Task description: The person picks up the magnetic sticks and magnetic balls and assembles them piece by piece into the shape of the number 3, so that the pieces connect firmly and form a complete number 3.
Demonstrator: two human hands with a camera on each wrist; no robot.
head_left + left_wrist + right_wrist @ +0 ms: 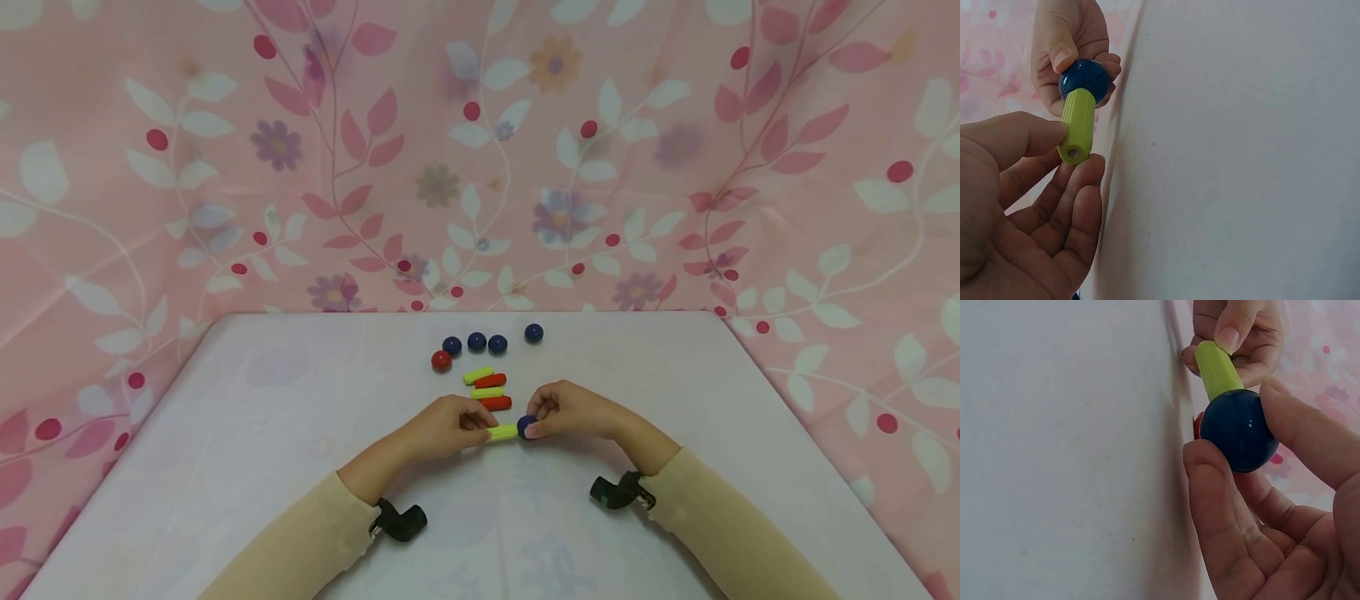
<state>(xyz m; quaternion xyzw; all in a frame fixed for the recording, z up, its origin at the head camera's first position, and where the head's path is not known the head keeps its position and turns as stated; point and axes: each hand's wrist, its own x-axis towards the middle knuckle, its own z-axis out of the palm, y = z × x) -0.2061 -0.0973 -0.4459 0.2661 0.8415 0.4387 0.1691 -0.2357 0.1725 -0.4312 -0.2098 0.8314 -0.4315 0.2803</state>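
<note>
Between thumb and fingers, my left hand pinches a yellow-green ribbed rod. A small hole shows in the rod's near end in the left wrist view. My right hand pinches a glossy dark blue ball from its sides. The rod's far end meets the ball, and the two touch in both wrist views. Whether they are joined or only pressed together, I cannot tell. Just beyond the hands lie two red rods and two yellow-green rods, side by side.
Farther back on the white-covered table sit several dark blue balls and one red ball. Black wrist cameras are strapped at both sleeves. A pink floral cloth hangs behind the table's back edge.
</note>
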